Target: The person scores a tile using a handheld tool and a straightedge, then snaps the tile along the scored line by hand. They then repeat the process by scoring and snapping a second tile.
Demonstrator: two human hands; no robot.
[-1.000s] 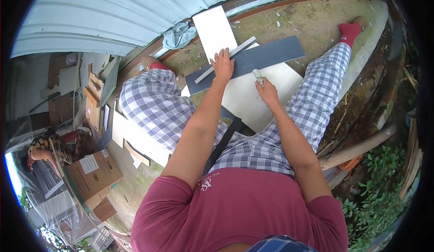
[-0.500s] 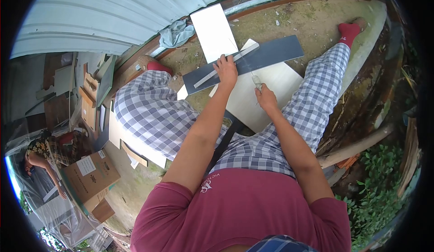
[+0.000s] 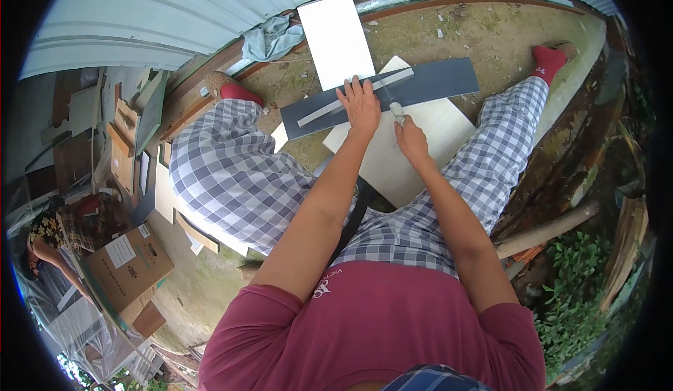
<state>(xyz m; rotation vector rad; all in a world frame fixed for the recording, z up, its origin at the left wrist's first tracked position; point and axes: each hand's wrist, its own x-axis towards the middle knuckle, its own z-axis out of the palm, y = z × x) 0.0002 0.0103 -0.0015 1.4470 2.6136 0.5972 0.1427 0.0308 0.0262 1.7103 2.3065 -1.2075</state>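
Note:
A dark grey board (image 3: pixel 442 83) lies across pale boards between my legs. Along it, at a slant, runs a narrow light strip (image 3: pixel 322 113). My left hand (image 3: pixel 362 104) presses down on the strip and the dark board, its fingers spread. Wrapped round the handle of a tool (image 3: pixel 397 111) is my right hand (image 3: pixel 411 139); the tool's pale body points at the dark board's near edge, and its thin tip is hard to make out. Under the dark board is a large pale board (image 3: pixel 420 146), and a white board (image 3: pixel 336 40) lies beyond it.
A blue-grey cloth (image 3: pixel 272 38) lies by the corrugated metal wall (image 3: pixel 189 12). At the left are a cardboard box (image 3: pixel 130 268), stacked wood pieces (image 3: pixel 125 149) and another person's arm (image 3: pixel 59 261). A log (image 3: pixel 550 231) and plants stand at the right.
My left hand has flattened, with its fingers more spread on the strip. My right hand and the tool have shifted slightly up toward the dark board. The whole view has tilted a little.

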